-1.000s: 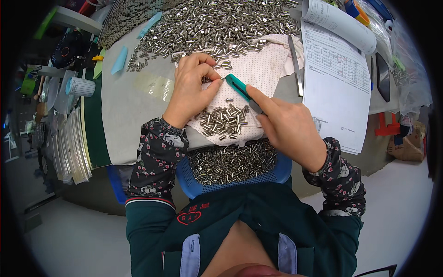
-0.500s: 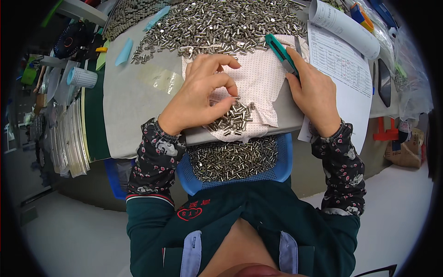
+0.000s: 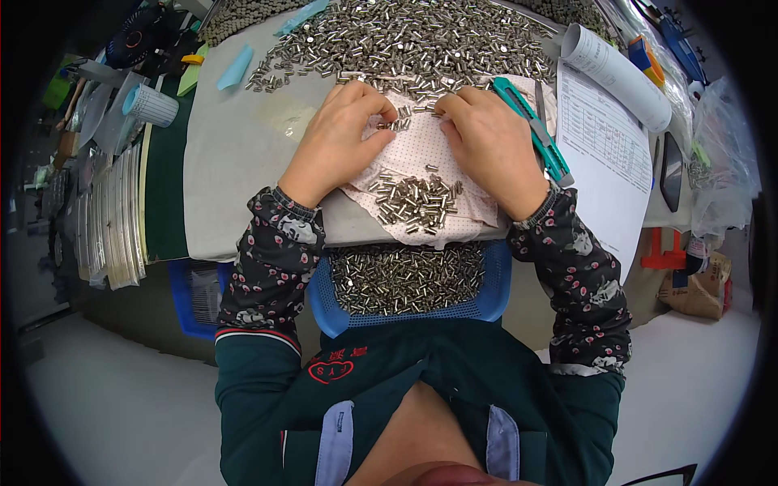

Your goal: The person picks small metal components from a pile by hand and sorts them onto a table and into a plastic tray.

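Observation:
My left hand (image 3: 344, 134) is curled over the pink dotted cloth (image 3: 409, 154), thumb and forefinger closing round a few small metal pins (image 3: 395, 125). Across from it, my right hand (image 3: 492, 139) is bent in a pinch at the edge of the big heap; what its fingertips hold is mostly hidden. A green utility knife (image 3: 531, 125) lies right beside that hand, out of its grasp. Nearer me, a small pile of silvery pins (image 3: 416, 202) rests on the cloth by the table edge.
A large heap of pins (image 3: 421, 40) covers the table's far side. Below the edge, a blue basket (image 3: 328, 304) holds many more. Printed sheets (image 3: 604, 162) and a paper roll (image 3: 616, 77) lie at right; a blue scrap (image 3: 235, 68) and a cup (image 3: 151, 105) at left.
My right hand has let go of the utility knife and moved left to the pins. My left hand has shifted slightly away from the small pile, which now shows more fully.

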`<state>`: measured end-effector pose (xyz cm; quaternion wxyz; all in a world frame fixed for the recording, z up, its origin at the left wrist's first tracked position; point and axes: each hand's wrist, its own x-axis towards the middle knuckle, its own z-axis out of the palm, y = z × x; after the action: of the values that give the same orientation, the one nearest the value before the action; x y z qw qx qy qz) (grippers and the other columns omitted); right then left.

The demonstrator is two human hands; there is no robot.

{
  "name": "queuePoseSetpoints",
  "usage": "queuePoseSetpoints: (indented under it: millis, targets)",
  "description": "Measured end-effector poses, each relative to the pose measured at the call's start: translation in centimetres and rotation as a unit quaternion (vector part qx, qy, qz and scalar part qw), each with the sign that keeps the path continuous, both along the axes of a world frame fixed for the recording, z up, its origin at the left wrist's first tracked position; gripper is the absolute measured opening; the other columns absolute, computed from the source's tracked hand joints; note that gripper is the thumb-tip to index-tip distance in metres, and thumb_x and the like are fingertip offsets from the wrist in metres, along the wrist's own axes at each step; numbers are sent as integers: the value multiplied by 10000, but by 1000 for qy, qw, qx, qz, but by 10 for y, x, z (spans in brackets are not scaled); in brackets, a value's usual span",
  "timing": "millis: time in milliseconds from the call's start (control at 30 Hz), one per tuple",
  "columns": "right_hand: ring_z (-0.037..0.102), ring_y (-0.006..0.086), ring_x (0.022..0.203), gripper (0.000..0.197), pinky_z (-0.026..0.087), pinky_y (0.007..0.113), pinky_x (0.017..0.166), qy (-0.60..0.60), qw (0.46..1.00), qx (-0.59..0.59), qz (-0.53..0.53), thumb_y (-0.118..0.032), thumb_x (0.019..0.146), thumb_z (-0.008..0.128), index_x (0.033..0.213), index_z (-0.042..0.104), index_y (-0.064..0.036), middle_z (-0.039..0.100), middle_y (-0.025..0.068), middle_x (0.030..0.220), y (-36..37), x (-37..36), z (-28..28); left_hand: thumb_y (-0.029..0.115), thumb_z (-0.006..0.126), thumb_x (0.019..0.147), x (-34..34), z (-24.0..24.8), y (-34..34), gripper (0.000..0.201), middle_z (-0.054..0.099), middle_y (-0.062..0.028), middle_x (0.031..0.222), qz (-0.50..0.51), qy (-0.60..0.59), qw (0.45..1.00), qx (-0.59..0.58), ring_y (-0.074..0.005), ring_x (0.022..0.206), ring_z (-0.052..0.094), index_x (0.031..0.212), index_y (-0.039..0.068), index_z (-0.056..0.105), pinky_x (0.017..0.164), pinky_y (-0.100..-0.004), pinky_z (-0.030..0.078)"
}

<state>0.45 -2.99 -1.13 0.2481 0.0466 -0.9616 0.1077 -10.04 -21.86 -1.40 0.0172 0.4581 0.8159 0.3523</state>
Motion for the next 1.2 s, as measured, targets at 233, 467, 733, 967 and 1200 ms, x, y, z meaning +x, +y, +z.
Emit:
queuePoseSetpoints:
  millis: [233, 467, 733, 967, 1200]
  targets:
    - [634, 294, 806, 73, 500, 412, 689, -64, 996, -35, -44, -134, 836, 628, 860, 628, -65, 628, 92, 847, -6, -11, -6, 119, 660, 791, -4, -12, -3, 146, 583, -100, 981, 7, 15, 1000, 18, -305, 1030, 546, 911, 39, 639, 904, -393, 454]
    - [644, 316, 775, 88, 509, 444, 653, -85, 991, -99, 2, -149, 823, 600, 819, 617, -63, 633, 119, 805, -24, -17, -3, 127, 656, 788, -10, -14, -10, 138, 567, -105, 967, 9, 19, 1000, 20, -315, 1015, 547, 885, 40, 610, 891, -399, 457]
    - [633, 306, 862, 110, 516, 426, 718, -69, 985, -152, 31, -105, 827, 615, 931, 637, -76, 619, 102, 898, -25, -19, -11, 104, 647, 765, -11, -17, -10, 126, 565, -103, 980, -2, 25, 999, 33, -312, 1009, 550, 869, 43, 612, 885, -398, 460]
    - [633, 307, 865, 112, 518, 424, 720, -69, 983, -167, 35, -105, 825, 622, 931, 647, -78, 620, 99, 905, -22, -19, -11, 81, 671, 763, -12, -20, -9, 127, 567, -95, 1002, 20, 47, 998, 33, -272, 975, 563, 858, 24, 610, 826, -358, 472]
    - [634, 328, 829, 103, 515, 433, 719, -57, 978, -199, 34, -82, 830, 607, 918, 654, -57, 629, 120, 883, -18, -19, -15, 92, 672, 787, -10, -19, -4, 105, 573, -96, 1044, 13, 58, 998, 27, -279, 1035, 538, 850, 21, 626, 883, -361, 449]
